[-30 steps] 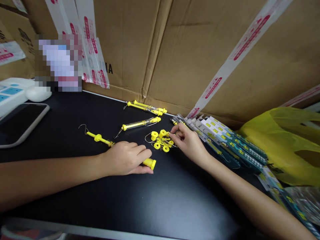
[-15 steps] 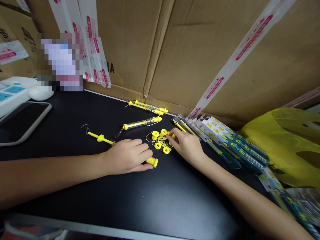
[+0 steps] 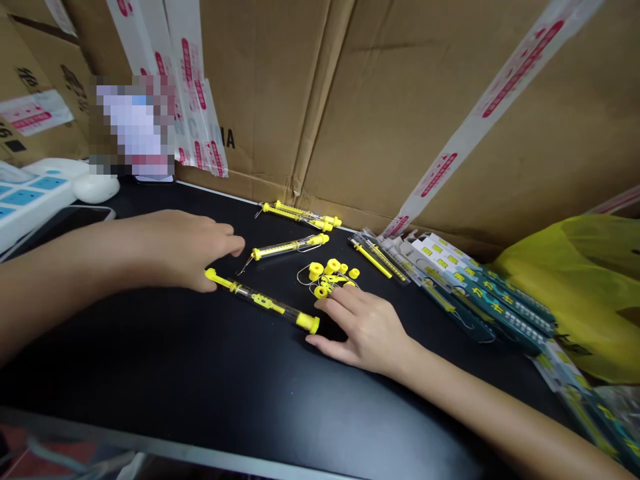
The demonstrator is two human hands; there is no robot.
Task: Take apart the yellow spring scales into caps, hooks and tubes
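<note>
A spring scale [image 3: 267,303] with a clear tube and yellow fittings lies slanting on the black tabletop [image 3: 225,380]. My left hand [image 3: 187,247] is over its upper left end, fingers and thumb apart; the wire hook there is hidden beneath the hand. At the tube's lower right end is a yellow cap [image 3: 308,323]. My right hand [image 3: 363,327] is open beside that cap, thumb and forefinger spread. Its other fingers partly cover a small pile of yellow plugs [image 3: 332,267] and wire hooks. Behind lies another spring scale [image 3: 287,247].
Two more spring scales [image 3: 300,217] lie by the cardboard box [image 3: 260,87]. Packaged scales [image 3: 480,287] are stacked at right, near a yellow bag [image 3: 565,287]. At left are a white power strip [image 3: 45,183] and a phone partly behind my left arm.
My left hand has let go of the tube and moved left to the hook end. My right hand has come from the yellow parts down toward the tube's capped end.
</note>
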